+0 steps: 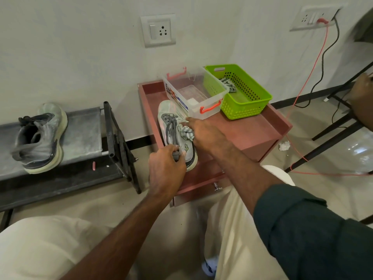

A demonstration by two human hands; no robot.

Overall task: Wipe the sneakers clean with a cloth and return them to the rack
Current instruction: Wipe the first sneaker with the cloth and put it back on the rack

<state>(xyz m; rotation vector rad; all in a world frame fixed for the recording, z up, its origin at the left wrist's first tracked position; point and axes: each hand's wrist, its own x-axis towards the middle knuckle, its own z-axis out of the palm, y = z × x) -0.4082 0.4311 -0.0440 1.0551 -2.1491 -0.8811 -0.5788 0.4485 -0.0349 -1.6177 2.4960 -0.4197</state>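
A pale green and grey sneaker (171, 116) lies on the reddish cabinet top (248, 130), toe toward the wall. My left hand (165, 168) grips its heel end. My right hand (203, 131) presses a striped grey-white cloth (186, 133) against the sneaker's side near the laces. The second sneaker (40, 138), grey with a pale sole, rests on the top shelf of the black shoe rack (84, 126) at the left.
A clear plastic box with orange handles (193, 93) and a green basket (242, 91) holding another cloth stand at the cabinet's back. Another person's hand (361, 98) and black table legs are at the right. Red and black cables hang from a wall socket.
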